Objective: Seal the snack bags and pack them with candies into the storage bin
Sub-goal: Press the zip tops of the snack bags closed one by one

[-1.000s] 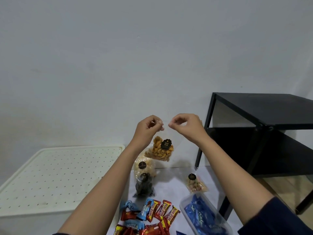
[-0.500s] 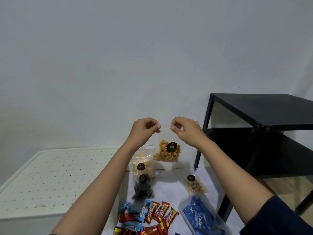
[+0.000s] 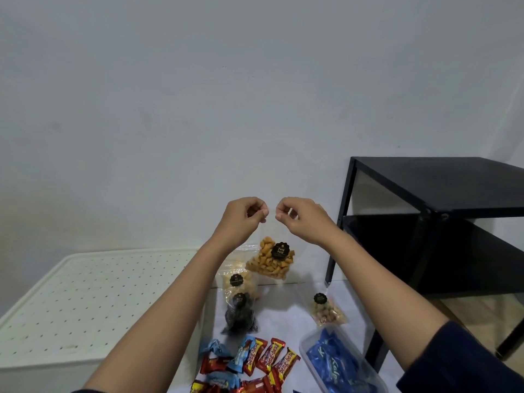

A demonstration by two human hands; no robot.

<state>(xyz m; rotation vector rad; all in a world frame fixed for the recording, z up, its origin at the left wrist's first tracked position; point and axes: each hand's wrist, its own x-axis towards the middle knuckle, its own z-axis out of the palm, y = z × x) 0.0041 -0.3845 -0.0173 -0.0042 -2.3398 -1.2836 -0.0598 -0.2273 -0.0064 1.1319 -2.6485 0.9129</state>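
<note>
Both hands were raised in front of the white wall [image 3: 255,95], close together but not touching. The left hand [image 3: 243,220] pinched one top corner of a clear snack bag [image 3: 270,263] between thumb and curled forefinger. The right hand [image 3: 301,219] pinched the other top corner the same way. The bag hung in the air from these two grips, slightly tilted, its lower half filled with orange-yellow crunchy pieces. A round black sticker [image 3: 280,250] sat on its front.

Beneath it, on the white tabletop [image 3: 286,316], lay a bag of pale snacks [image 3: 241,280] with a bag of dark snacks [image 3: 239,317] overlapping its near end. A small bag of pink and white bits [image 3: 329,312] lay apart to the right. Near the front edge lay red Beng-Beng bars [image 3: 269,361] mixed with blue-wrapped candies [image 3: 217,348]. Just right of them stood a clear plastic tub [image 3: 304,347] holding blue packets [image 3: 334,367].

A white storage bin with a perforated lid [image 3: 85,302] stood to the left, partly behind the left forearm. A black metal shelf table [image 3: 439,188] stood to the right, against the wall
</note>
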